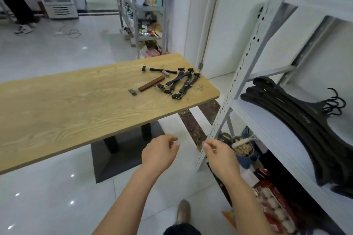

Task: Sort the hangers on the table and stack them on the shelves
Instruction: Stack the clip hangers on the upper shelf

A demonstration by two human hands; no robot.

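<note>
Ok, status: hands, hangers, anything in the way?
Left hand and right hand empty, loosely curled, short of the table. Clip hangers piled at its far end. Black hangers stacked on shelf. Nothing blocking the pile.

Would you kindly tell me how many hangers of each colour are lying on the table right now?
Brown hanger: 1
Black hangers: about 4; they overlap in a tangle, so the exact number is unclear
Total: about 5
</note>
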